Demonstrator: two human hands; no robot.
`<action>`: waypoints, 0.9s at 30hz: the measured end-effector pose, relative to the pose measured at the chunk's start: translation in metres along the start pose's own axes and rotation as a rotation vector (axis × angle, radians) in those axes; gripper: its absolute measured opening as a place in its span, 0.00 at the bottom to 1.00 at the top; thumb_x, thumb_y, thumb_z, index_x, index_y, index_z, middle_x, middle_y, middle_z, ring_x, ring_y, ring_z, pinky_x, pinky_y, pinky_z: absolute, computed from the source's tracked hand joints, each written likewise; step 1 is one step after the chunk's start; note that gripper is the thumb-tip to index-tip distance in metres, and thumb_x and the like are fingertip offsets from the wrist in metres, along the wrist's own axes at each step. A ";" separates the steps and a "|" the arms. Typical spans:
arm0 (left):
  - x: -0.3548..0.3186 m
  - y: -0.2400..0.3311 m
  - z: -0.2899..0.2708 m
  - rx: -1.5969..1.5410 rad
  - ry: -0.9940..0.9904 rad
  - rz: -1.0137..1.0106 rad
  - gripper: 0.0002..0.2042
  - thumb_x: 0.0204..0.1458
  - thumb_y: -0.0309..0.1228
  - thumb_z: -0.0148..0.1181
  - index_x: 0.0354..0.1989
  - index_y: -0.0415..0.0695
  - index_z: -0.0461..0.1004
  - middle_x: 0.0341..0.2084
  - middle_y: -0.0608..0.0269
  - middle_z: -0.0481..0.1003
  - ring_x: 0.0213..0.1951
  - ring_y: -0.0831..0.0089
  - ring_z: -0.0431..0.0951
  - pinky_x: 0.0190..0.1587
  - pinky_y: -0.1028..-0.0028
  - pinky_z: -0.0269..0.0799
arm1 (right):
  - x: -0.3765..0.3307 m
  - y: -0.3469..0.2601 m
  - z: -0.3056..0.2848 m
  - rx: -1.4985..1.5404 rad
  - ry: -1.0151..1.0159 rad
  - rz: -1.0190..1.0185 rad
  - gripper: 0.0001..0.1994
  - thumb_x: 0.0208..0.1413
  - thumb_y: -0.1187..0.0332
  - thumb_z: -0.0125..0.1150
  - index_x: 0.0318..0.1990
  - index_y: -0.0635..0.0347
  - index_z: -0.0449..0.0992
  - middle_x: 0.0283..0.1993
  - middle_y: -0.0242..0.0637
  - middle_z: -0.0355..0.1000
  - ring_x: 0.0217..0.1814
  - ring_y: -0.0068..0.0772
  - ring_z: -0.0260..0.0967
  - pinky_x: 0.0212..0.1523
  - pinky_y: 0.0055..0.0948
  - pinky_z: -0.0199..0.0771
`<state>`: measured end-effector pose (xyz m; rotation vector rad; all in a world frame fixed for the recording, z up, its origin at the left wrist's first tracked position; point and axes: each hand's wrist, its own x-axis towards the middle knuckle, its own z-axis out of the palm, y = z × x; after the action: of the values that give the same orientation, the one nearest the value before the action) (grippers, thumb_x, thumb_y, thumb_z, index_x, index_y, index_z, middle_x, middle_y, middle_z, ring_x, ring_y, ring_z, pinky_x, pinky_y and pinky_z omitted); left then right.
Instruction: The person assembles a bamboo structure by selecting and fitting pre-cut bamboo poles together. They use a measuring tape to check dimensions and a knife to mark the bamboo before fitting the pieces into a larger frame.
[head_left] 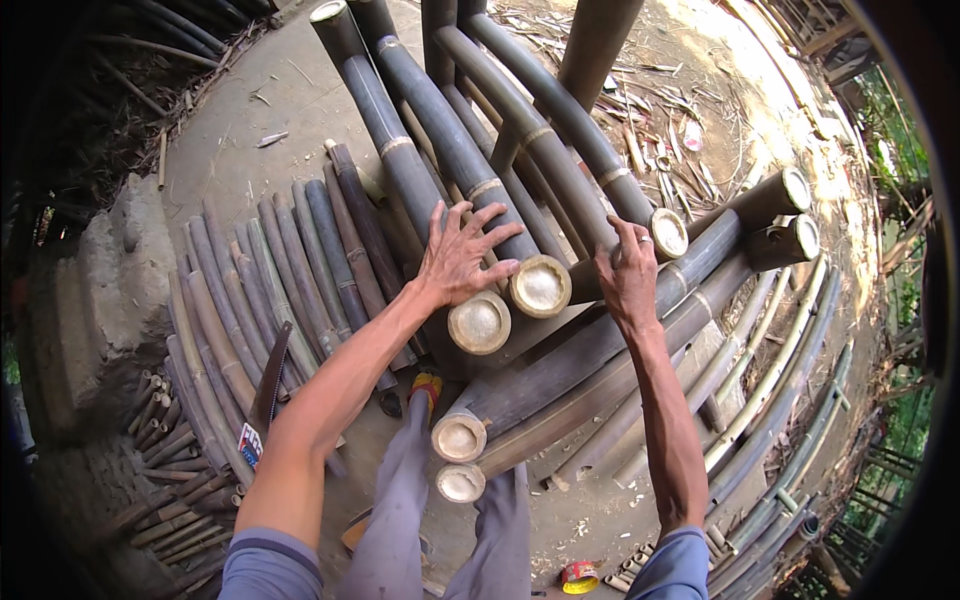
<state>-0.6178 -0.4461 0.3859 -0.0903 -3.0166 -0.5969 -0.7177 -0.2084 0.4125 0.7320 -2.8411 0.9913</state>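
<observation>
My left hand lies with fingers spread across two thick dark bamboo poles, the left pole and the one beside it. Their pale cut ends face me below the hand. To the right, my right hand has its fingers curled on the end of another bamboo pole; the hand hides that end. One more pole runs just right of it, its round end close to my knuckles. Beneath them, two crosswise bamboo poles stretch from lower left to upper right.
Many cut bamboo lengths lie on the ground at left, with a handsaw over them. Longer poles lie at right. A red and yellow tin stands near my legs. Bamboo scraps litter the far ground.
</observation>
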 end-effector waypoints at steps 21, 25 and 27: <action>-0.035 -0.036 -0.014 -0.089 0.051 0.056 0.30 0.35 0.41 0.65 0.54 0.73 0.70 0.58 0.79 0.64 0.55 0.62 0.62 0.63 0.53 0.51 | 0.140 -0.025 0.120 -0.040 -0.556 0.237 0.38 0.34 0.57 0.71 0.53 0.64 0.59 0.43 0.62 0.71 0.49 0.60 0.70 0.51 0.46 0.70; -0.032 -0.037 -0.013 -0.118 0.079 0.053 0.29 0.34 0.39 0.64 0.52 0.72 0.72 0.57 0.80 0.65 0.54 0.62 0.62 0.63 0.54 0.52 | 0.167 -0.065 0.157 -0.081 -0.534 0.307 0.34 0.32 0.57 0.71 0.47 0.66 0.64 0.43 0.63 0.71 0.48 0.59 0.71 0.50 0.45 0.70; -0.029 -0.035 -0.014 -0.130 0.076 0.047 0.30 0.33 0.39 0.64 0.52 0.72 0.71 0.57 0.80 0.65 0.54 0.62 0.63 0.63 0.54 0.52 | 0.166 -0.064 0.164 -0.051 -0.530 0.315 0.34 0.31 0.57 0.70 0.46 0.67 0.66 0.43 0.62 0.72 0.48 0.58 0.71 0.50 0.45 0.70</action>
<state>-0.5903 -0.4851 0.3832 -0.1409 -2.8920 -0.7728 -0.8183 -0.4193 0.3513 0.6305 -3.5148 0.8503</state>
